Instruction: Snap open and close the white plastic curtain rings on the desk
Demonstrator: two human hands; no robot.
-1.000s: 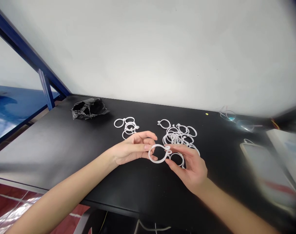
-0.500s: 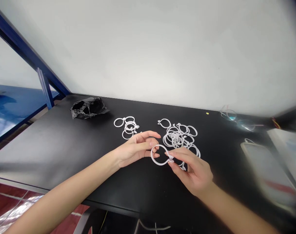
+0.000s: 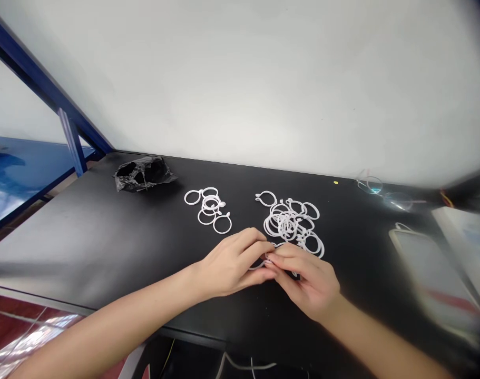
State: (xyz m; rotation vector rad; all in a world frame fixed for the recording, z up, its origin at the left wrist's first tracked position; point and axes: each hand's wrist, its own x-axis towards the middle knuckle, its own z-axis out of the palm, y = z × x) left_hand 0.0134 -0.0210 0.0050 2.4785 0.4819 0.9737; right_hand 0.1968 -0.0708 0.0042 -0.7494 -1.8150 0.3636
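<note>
A white plastic ring [image 3: 257, 267] with a small clasp end is between my two hands, mostly covered by fingers. My left hand [image 3: 240, 260] is closed on it, thumb and fingertips pinching near the clasp. From the other side, my right hand [image 3: 305, 273] pinches the same ring at its clasp end. Behind my right hand lies a heap of similar white rings [image 3: 289, 223], overlapping one another. A smaller group of white rings [image 3: 211, 202] rests on the black table [image 3: 153, 247] beyond my left hand.
A crumpled black plastic bag [image 3: 145, 175] sits at the back left. Glasses [image 3: 376, 187] lie at the back right, near a phone-like object [image 3: 433, 273] and a white box [image 3: 457, 237]. A blue metal frame [image 3: 71, 139] stands at the left, and a wall closes off the back.
My left hand has moved right and down and closed on the ring, with its fingers now covering most of it. My right hand has shifted slightly left, still holding the ring.
</note>
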